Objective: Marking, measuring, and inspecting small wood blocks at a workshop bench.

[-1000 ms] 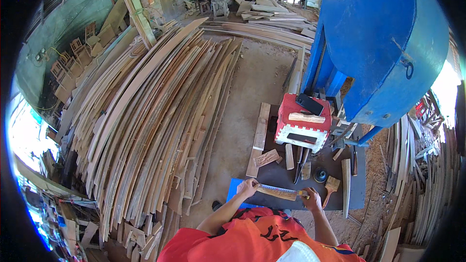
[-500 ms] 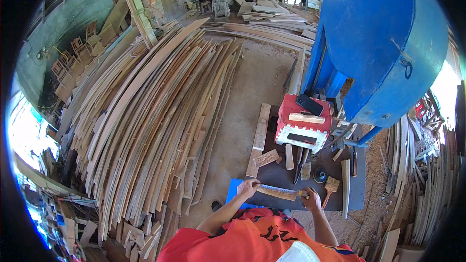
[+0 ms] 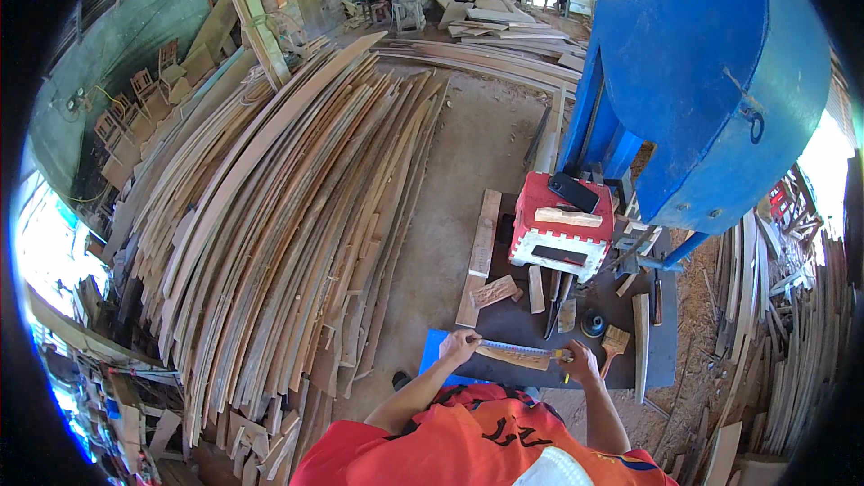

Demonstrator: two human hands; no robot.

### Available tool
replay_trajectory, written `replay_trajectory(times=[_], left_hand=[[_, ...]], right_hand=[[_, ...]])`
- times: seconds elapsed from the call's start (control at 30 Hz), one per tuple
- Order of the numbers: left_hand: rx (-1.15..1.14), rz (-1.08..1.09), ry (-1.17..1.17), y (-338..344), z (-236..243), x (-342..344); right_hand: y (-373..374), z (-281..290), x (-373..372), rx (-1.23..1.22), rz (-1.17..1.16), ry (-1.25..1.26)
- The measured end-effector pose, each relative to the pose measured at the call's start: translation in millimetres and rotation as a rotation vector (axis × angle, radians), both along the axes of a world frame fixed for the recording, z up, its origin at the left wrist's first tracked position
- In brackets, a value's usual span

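A pale measuring tape [image 3: 515,348] is stretched along a short piece of wood [image 3: 513,358] at the near edge of the dark table. My left hand [image 3: 459,347] is closed at the tape's left end, its fingertips also at the wood's end. On the other side, my right hand [image 3: 581,365] grips the yellowish body of the tape measure, mostly hidden by the fingers. Close to the right hand lies a wooden-handled flat brush [image 3: 614,345]. A dark round object [image 3: 593,323] sits just beyond it.
A red and white step stool [image 3: 560,243] on the table bears a phone [image 3: 573,191] and a wood piece. A big blue machine [image 3: 702,81] towers at right. Long boards [image 3: 270,243] are piled at left. Pliers-like black handles [image 3: 556,304] and wood offcuts lie on the table.
My right hand has shifted slightly up and its grip has turned a little. The tape's right end has risen with it, while my left hand stays almost in place.
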State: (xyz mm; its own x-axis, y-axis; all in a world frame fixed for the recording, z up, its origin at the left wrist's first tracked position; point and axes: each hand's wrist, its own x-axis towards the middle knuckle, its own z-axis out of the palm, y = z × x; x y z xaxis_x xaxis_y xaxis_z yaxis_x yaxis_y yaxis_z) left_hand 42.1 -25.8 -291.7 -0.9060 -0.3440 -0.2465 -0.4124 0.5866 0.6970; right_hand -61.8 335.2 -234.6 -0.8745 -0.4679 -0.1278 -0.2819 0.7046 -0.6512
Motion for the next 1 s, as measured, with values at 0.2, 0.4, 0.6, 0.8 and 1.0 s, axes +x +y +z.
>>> replay_trajectory(times=[0.2,0.4,0.6,0.8,1.0], left_hand=[[-0.003,0.01,-0.013,2,5,0],[-0.001,0.003,-0.038,1,3,0],[-0.001,0.005,-0.027,0,5,1],[-0.004,0.011,-0.069,1,9,1],[-0.005,0.0,-0.027,1,4,-1]], right_hand=[[-2,-1,-22,0.125,0.149,-0.027],[-10,2,-34,0.265,0.307,-0.109],[-17,2,-32,0.332,0.351,-0.059],[-20,14,-24,0.337,0.317,-0.036],[-19,15,-20,0.386,0.285,-0.065]])
